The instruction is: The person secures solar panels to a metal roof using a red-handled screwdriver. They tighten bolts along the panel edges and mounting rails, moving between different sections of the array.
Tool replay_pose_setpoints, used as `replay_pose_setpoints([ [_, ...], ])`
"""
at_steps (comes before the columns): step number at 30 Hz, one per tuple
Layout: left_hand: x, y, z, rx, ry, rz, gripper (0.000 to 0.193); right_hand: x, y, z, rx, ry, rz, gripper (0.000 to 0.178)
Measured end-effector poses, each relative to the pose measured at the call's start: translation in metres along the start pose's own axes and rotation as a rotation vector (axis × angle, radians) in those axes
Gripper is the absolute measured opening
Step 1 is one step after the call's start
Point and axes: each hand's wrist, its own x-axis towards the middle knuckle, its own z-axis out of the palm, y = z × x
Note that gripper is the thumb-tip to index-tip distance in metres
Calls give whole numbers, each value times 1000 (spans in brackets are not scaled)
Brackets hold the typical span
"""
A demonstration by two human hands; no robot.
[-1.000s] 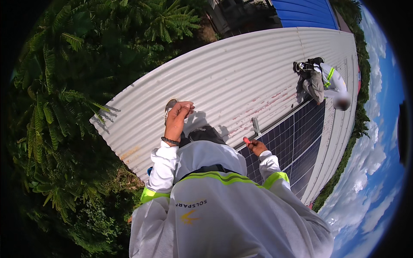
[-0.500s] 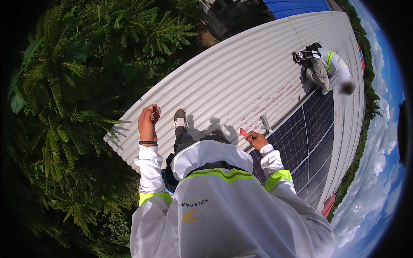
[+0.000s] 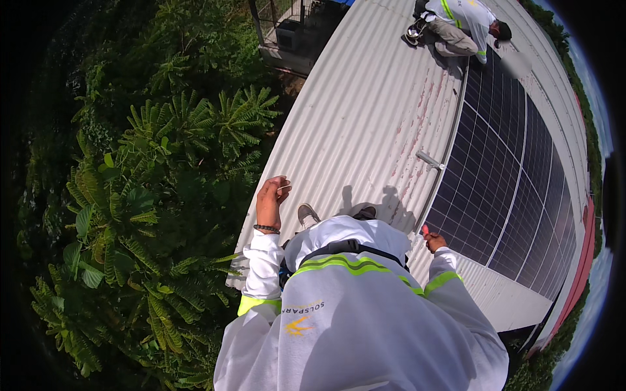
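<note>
My left hand (image 3: 268,203) is raised over the roof's left edge, fingers curled round a thin whitish strip (image 3: 284,188) whose exact kind is too small to tell. A dark beaded bracelet (image 3: 267,229) circles that wrist. Closed on a small red object (image 3: 425,230), perhaps a tool handle, my right hand (image 3: 435,242) is beside the near left corner of the solar panels (image 3: 482,189). Most of the red object is hidden in the fist. A short metal rail end (image 3: 429,159) juts out from the panels' left edge, farther off than my right hand.
I stand on a pale corrugated metal roof (image 3: 365,117) with peeling reddish patches. Dense green plants (image 3: 150,241) lie beyond its left edge. A co-worker (image 3: 456,29) crouches at the panels' far end. A dark outdoor unit (image 3: 289,34) shows below, at the far left.
My view has turned, so the roof and panels appear rotated and more of the panels shows. My feet are now closer together in the picture. Both hands keep their hold.
</note>
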Motion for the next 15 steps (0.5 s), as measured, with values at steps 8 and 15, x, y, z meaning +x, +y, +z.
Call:
replay_pose_setpoints([
  [8,9,-34,92,265,-197,-78,33,-15,121,10,128,-121,368,54],
  [15,35,-91,107,618,-89,-144,27,41,163,15,165,-214,323,48],
])
